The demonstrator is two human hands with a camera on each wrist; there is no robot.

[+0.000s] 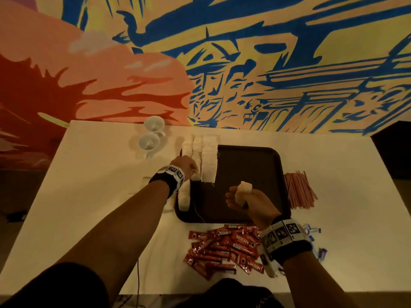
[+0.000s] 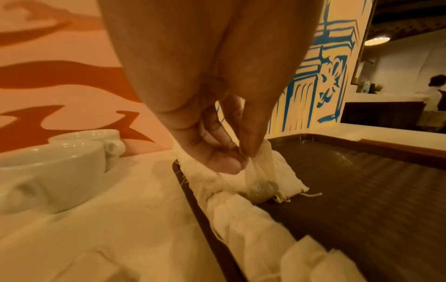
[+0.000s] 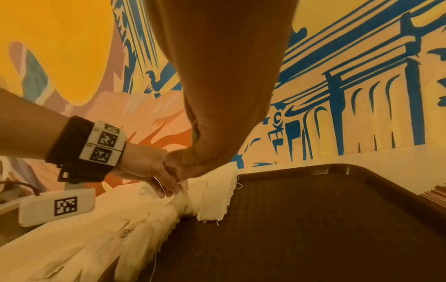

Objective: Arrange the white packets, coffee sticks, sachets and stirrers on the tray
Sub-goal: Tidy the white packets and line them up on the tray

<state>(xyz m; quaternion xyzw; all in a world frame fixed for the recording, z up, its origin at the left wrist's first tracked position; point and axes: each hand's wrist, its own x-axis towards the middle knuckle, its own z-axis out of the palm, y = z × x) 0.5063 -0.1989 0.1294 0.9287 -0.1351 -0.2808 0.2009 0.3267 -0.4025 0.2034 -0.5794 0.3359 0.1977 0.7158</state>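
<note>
A dark brown tray (image 1: 249, 165) lies on the white table. Rows of white packets (image 1: 209, 161) run along its left edge. My left hand (image 1: 185, 166) hovers over those rows; its thumb and fingers pinch the top of one white packet (image 2: 259, 183), which hangs onto the row. My right hand (image 1: 242, 200) is above the tray's near part and grips a stack of white packets (image 1: 243, 191). Red coffee sticks (image 1: 224, 245) are heaped in front of the tray. Pink stirrers (image 1: 299, 188) lie to its right. Blue and white sachets (image 1: 313, 235) show behind my right wrist.
Two white cups (image 1: 151, 135) stand at the table's far left, close to the packet rows. A painted wall rises right behind the table. A dark cabinet (image 1: 393, 147) stands at the right. A thin cable (image 1: 138, 278) hangs over the table's near edge.
</note>
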